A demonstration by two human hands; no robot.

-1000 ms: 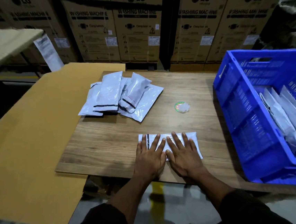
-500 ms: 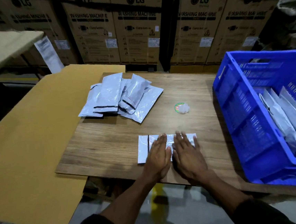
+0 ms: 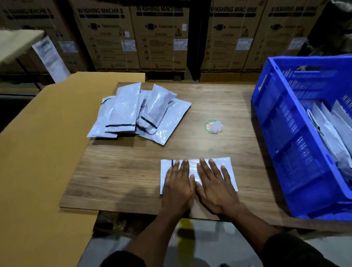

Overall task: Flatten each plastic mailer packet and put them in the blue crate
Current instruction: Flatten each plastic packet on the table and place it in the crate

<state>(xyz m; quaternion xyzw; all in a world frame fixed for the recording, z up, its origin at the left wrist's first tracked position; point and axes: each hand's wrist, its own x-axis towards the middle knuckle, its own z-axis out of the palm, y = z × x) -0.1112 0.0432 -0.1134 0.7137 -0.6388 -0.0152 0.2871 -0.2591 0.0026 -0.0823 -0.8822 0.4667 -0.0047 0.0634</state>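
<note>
Hands: my left hand (image 3: 179,185) and right hand (image 3: 215,184) press flat, fingers straight, side by side on a white plastic mailer packet (image 3: 227,167) at the near edge of the wood-grain table (image 3: 121,177).
Left edge: tan cardboard sheet (image 3: 34,168).
Right edge: blue plastic crate (image 3: 290,144) holding packets.
Middle: small round sticker (image 3: 213,126).
Far edge: heap of white mailers (image 3: 138,111).
Room: LG washing-machine cartons (image 3: 161,33) behind.

The crate (image 3: 278,136) runs off the right edge, both hands (image 3: 179,183) cover the middle of the mailer (image 3: 227,162), and the small round sticker's (image 3: 209,125) print is unreadable.
</note>
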